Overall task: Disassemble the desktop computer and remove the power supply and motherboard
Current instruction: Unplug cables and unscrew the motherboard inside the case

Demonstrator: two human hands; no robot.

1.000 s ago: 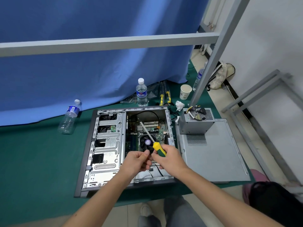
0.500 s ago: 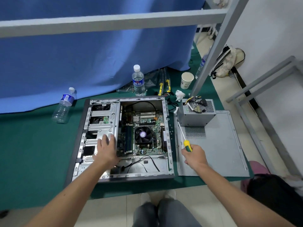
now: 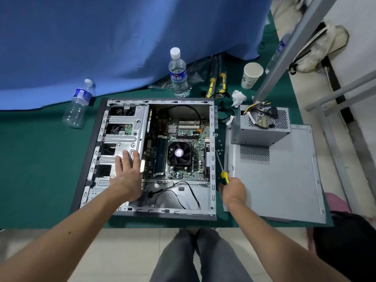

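Two hands work: left hand [image 3: 127, 176] rests flat, fingers straight, on the case [image 3: 114, 139]; right hand [image 3: 234, 190] grips the screwdriver [image 3: 222, 171]. Power supply [image 3: 261, 127] sits outside. Motherboard [image 3: 183, 151] remains mounted; confirm all screws are out before lifting.

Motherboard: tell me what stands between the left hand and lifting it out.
The motherboard lies open from above. The left hand rests on the drive cage beside it. A black cable arches over its far end; the case walls surround it.

Power supply [image 3: 259, 127] right of case [image 3: 212, 159]
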